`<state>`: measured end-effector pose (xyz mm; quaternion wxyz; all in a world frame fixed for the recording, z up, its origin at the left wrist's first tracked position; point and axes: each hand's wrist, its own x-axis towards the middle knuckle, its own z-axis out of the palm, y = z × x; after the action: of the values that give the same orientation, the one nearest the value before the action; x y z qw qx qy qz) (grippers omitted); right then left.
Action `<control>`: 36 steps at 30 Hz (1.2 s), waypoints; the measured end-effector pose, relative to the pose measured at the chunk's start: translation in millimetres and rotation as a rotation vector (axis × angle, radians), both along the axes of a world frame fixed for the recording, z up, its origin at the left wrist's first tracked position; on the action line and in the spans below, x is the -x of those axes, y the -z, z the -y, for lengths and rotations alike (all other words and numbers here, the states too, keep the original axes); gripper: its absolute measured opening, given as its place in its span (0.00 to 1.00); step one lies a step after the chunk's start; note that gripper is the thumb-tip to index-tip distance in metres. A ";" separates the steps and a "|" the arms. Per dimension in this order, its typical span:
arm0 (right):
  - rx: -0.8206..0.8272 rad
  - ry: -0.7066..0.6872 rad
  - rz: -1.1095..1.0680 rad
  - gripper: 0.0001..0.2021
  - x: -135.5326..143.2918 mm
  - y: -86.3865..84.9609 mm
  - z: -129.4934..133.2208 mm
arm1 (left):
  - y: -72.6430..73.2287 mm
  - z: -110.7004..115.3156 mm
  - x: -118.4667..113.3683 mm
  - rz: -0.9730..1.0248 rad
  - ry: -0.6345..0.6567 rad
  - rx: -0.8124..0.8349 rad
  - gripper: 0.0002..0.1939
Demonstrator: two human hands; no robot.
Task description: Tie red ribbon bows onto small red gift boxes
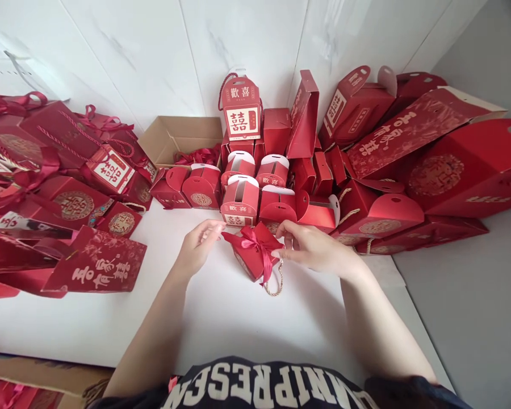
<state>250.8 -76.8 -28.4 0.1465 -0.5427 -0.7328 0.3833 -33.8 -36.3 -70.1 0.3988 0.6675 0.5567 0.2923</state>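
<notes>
A small red gift box with a pink-red ribbon bow on top sits tilted on the white table, a twisted gold cord handle hanging at its lower right. My right hand is at the box's right side, its thumb and fingers curled around the edge near the ribbon and cord. Just off the box's left corner is my left hand, apart from it, thumb and fingertips close together; whether anything thin is between them is too small to tell.
Rows of small red boxes stand right behind. A cardboard carton holding ribbons is at the back. Larger red boxes crowd the right, and ribboned boxes fill the left. Another carton is at the lower left, below the white table.
</notes>
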 end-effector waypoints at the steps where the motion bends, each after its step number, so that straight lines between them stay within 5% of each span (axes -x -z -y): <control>1: 0.031 -0.008 0.005 0.12 1.0 2.2 -1.7 | -1.4 3.4 -7.0 -0.020 0.007 -0.035 0.19; 8: 0.223 -0.072 -0.209 0.11 -1.3 12.1 -10.5 | -9.7 21.1 -30.1 -0.135 0.066 -0.280 0.10; 12: 0.412 -0.071 -0.329 0.15 -2.4 16.7 -16.8 | -18.0 30.8 -30.2 -0.140 0.072 -0.048 0.14; 18: 0.386 -0.112 -0.419 0.21 -3.6 25.1 -27.3 | -18.7 32.0 -27.5 0.079 0.123 0.324 0.16; 24: 0.369 -0.146 -0.459 0.21 -8.7 33.6 -32.2 | -5.4 18.5 -13.4 0.200 0.272 0.405 0.15; 36: 0.427 -0.134 -0.483 0.21 -11.1 44.1 -37.2 | 6.2 8.7 -8.2 0.261 0.302 0.425 0.15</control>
<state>261.9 -39.6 -72.5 0.1735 -0.4051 -0.6141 0.6547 -25.5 -45.0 -76.3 0.6370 0.6011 0.4438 0.1897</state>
